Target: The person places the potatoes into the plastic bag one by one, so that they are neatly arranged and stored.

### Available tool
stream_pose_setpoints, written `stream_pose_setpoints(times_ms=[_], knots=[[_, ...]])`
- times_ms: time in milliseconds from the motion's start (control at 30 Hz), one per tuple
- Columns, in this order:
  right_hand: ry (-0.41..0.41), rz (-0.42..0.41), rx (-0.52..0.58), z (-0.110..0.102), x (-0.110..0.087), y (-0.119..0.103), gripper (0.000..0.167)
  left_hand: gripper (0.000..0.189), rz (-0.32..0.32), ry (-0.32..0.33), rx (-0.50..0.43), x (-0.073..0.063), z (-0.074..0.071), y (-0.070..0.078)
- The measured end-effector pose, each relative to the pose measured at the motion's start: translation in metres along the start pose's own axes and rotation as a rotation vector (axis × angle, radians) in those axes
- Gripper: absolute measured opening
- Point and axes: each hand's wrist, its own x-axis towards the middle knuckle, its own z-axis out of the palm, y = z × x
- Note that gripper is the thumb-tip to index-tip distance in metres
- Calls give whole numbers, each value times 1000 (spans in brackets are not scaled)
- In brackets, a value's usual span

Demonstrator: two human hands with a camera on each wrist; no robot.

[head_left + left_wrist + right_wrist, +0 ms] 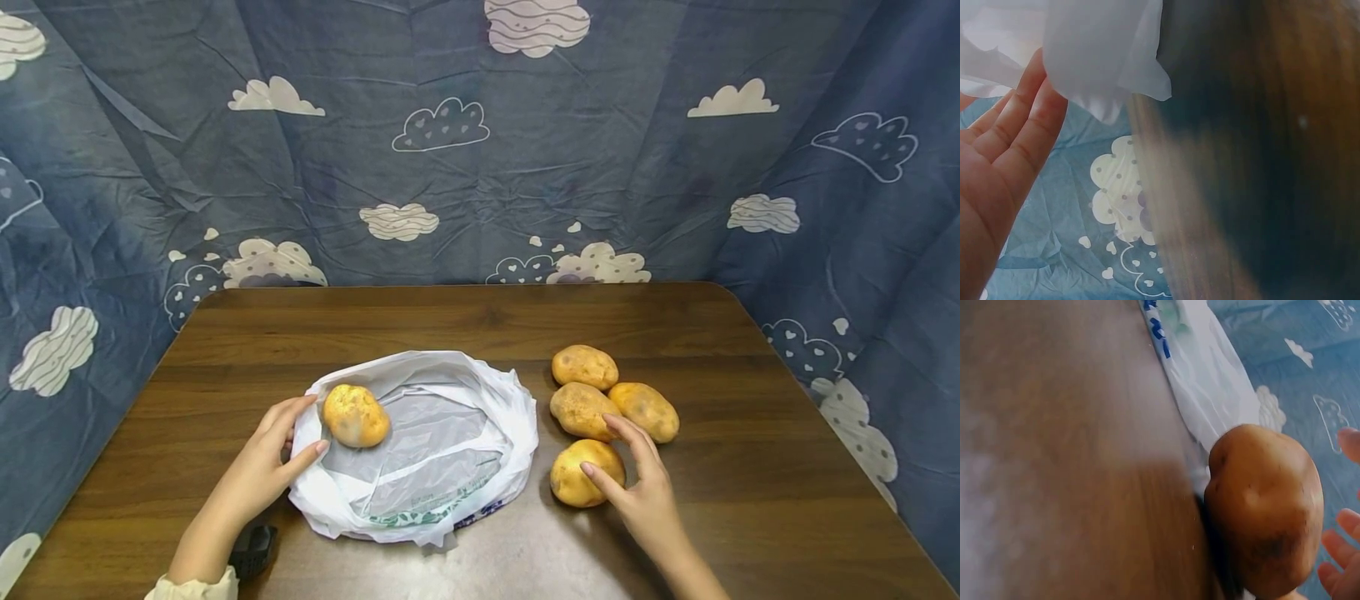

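A white plastic bag lies with its mouth spread wide, and one potato sits inside at its left. My left hand touches the bag's left rim, thumb and index finger apart; in the left wrist view its fingers extend fairly straight against the plastic. To the right of the bag, my right hand is spread over the nearest potato, thumb at that potato and fingertips by the middle potato. The right wrist view shows the fingers apart from the near potato.
Two more potatoes, one at the back and one at the right, lie close to the others. All this is on a brown wooden table. A blue curtain with cloud prints hangs behind and at both sides.
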Motion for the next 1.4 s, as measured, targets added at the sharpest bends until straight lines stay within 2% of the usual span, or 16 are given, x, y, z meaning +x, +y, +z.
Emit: stream_pose_setpoints(times_ms=[300, 733, 1000, 1267, 1400], knots=[[-6, 109, 38, -9, -11, 10, 61, 57, 16, 15, 8, 1, 0, 0], [-143, 300, 59, -15, -19, 21, 46, 57, 6, -7, 3, 1, -1, 0], [-210, 339, 209, -18, -20, 23, 49, 57, 12, -5, 9, 1, 0, -1], [-241, 374, 216, -18, -20, 20, 48, 56, 21, 4, 19, 1, 1, -2], [-226, 372, 218, -18, -21, 18, 47, 57, 25, 4, 20, 1, 1, -3]])
